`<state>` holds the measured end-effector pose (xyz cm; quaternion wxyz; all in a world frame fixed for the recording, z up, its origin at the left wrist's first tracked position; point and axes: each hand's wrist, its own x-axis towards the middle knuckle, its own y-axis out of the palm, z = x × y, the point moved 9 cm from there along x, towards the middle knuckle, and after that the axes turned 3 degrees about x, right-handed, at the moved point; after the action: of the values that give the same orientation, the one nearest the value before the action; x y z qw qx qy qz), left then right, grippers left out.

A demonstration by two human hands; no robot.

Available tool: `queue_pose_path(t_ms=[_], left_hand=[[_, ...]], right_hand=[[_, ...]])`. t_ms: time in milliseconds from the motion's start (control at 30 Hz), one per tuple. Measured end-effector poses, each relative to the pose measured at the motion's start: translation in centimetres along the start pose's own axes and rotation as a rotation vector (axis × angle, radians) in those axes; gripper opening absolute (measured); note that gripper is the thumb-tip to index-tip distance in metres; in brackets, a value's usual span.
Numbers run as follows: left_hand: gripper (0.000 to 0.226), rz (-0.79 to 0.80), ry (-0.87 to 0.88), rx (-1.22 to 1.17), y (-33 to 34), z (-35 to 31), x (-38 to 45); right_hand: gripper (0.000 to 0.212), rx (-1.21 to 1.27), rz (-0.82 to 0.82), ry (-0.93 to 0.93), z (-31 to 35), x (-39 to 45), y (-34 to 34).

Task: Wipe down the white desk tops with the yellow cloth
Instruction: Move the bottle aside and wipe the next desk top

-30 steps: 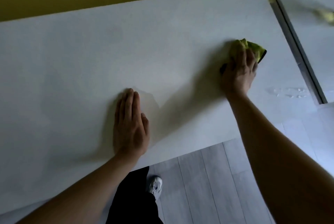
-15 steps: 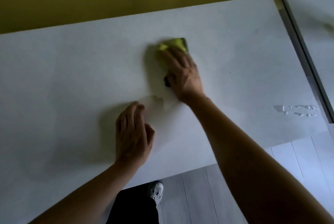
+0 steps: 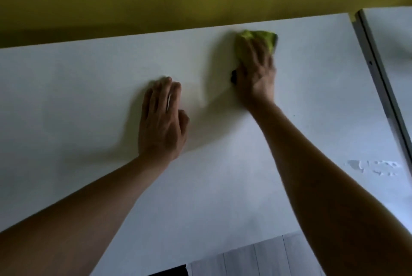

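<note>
The right hand grips the yellow cloth, left hand flat and empty; press evenly across the counter.

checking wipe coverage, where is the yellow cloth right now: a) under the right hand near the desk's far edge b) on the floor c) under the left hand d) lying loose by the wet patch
a: the right hand presses the yellow cloth near the desk's far edge.
</note>
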<state>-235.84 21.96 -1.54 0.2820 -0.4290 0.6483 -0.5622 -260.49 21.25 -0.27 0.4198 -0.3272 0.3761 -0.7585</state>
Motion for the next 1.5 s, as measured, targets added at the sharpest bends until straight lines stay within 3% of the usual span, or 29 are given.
queue_pose_path(t_ms=[100,167,300,533,667,733,800,933,1000,1067,1233,1367,1500], left_hand=[[0.062,0.003,-0.005,0.025,0.0,0.1,-0.1],[0.064,0.027,-0.022,0.046,0.3,0.3,0.2],[0.062,0.019,-0.008,0.013,0.0,0.0,0.2],[0.062,0.023,0.003,-0.007,0.2,-0.2,0.3],[0.062,0.003,0.007,-0.002,0.2,-0.3,0.4],[0.062,0.009,0.0,-0.003,0.2,-0.3,0.4],[0.062,0.008,-0.001,-0.011,0.2,-0.2,0.5],[0.065,0.021,-0.025,-0.006,0.2,0.0,0.2],[0.066,0.026,-0.028,0.005,0.2,0.0,0.3],[0.064,0.016,-0.017,-0.002,0.2,-0.1,0.4],[0.062,0.006,0.016,-0.02,0.1,-0.2,0.3],[0.062,-0.006,0.011,-0.032,-0.1,-0.4,0.3],[0.06,-0.051,0.026,-0.029,-0.3,-0.6,0.2]], right_hand=[[0.064,0.076,0.151,-0.333,8.8,0.3,5.0],[0.061,0.097,0.245,-0.451,12.3,0.5,6.8],[0.06,0.087,0.264,-0.496,10.1,1.8,6.2],[0.064,-0.021,-0.066,0.096,-10.3,8.9,-3.9],[0.064,-0.022,-0.134,0.408,-12.5,8.8,-4.7],[0.067,-0.046,-0.118,0.268,-8.1,8.7,-2.4],[0.067,-0.012,-0.053,-0.009,-1.0,7.9,1.6],[0.063,0.104,0.209,-0.388,12.9,3.0,7.6],[0.059,0.102,0.294,-0.435,13.9,2.1,8.1],[0.058,0.085,0.271,-0.446,11.8,2.4,6.9],[0.067,0.069,0.055,-0.078,-1.1,2.5,-0.6],[0.061,-0.004,-0.022,0.228,-13.0,0.2,-7.4],[0.067,-0.031,-0.057,0.38,-14.6,-1.6,-8.3]])
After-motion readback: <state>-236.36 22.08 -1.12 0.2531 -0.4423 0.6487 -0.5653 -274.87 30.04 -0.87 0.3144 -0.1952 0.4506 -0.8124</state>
